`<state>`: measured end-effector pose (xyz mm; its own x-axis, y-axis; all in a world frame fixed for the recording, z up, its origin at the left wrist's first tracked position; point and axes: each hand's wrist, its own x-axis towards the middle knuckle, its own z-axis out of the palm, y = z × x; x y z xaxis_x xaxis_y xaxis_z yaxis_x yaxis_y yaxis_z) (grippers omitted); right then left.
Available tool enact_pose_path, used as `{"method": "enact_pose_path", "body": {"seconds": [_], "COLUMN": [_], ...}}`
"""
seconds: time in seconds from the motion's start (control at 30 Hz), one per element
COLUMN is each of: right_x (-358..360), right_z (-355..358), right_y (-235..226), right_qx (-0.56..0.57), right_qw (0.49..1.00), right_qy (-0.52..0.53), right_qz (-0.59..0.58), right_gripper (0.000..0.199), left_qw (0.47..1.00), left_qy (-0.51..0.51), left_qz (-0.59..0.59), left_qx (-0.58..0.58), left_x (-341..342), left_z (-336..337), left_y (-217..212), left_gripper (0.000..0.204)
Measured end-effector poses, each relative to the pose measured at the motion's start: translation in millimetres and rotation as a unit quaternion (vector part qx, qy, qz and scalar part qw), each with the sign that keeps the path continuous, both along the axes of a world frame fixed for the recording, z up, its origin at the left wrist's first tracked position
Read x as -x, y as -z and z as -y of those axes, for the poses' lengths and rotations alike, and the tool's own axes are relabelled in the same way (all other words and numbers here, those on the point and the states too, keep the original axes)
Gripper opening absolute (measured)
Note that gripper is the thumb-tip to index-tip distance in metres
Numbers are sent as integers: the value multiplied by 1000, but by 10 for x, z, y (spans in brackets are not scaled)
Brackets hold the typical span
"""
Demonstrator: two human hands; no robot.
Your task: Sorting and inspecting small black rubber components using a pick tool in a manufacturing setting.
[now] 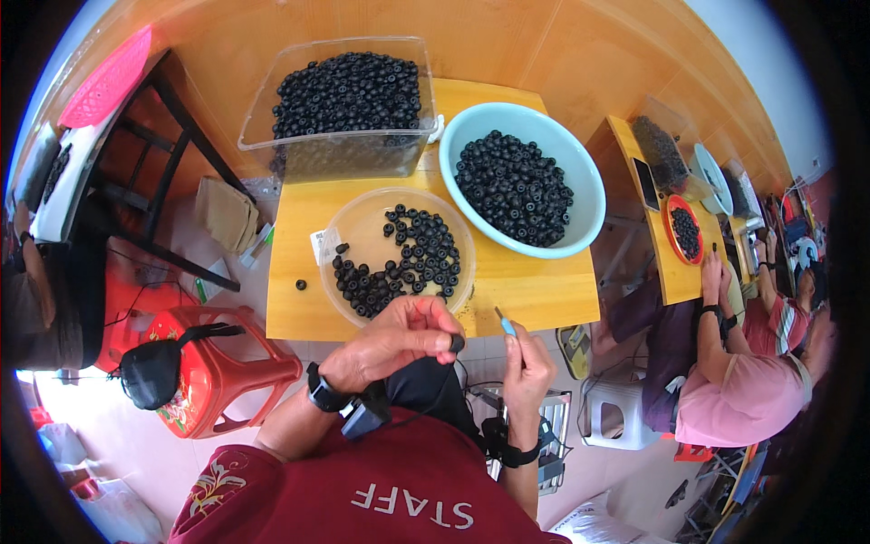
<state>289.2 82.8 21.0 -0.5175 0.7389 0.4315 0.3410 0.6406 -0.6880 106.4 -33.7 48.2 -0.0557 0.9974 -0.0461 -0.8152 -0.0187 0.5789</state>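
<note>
Between the thumb and fingers of my left hand (408,331) is a small black rubber-like ring piece (457,343). My right hand (527,372) grips a thin tool with a light blue handle (507,325) and a short narrow tip pointing up and left. The two hands are apart, over the table's near edge. Just beyond them sits a shallow clear round tray (362,204) with many loose black pieces (412,258). A light blue basin (589,172) heaped with the same pieces stands to its right, and a clear rectangular bin (353,159) full of them behind.
One loose black piece (301,285) lies on the yellow wooden table (535,304), left of the tray. A red stool (217,372) with a black bag stands at left. On the right, people sit at another table (675,272) bearing a red plate (671,238) and a phone (645,184).
</note>
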Motion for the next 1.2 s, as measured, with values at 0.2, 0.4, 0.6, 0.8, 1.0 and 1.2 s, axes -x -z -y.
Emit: {"method": "enact_pose_path", "body": {"seconds": [0.2,0.4,0.6,0.8,1.0,1.2], "right_x": [19,83,114,123,119,116], "right_z": [164,300,331,346,351,343], "right_y": [-288,-455,-440,-435,-423,-416], "right_qx": [21,4,-8,-18,-14,-18], "right_qw": [1000,995,995,995,995,995], "right_qy": [-20,-91,-101,-101,-96,-97], "right_qz": [7,-38,-22,-16,-11,-15], "right_gripper": [18,20,22,23,22,22], "left_qw": [998,996,997,997,997,997], "left_qy": [-35,-61,-50,-51,-45,-47], "left_qz": [31,47,33,41,42,42], "left_qx": [34,45,53,51,52,54], "left_x": [16,4,8,5,7,0], "left_z": [-2,-5,16,20,24,26], "left_y": [45,59,47,34,30,49], "left_gripper": [17,17,19,20,19,19]}}
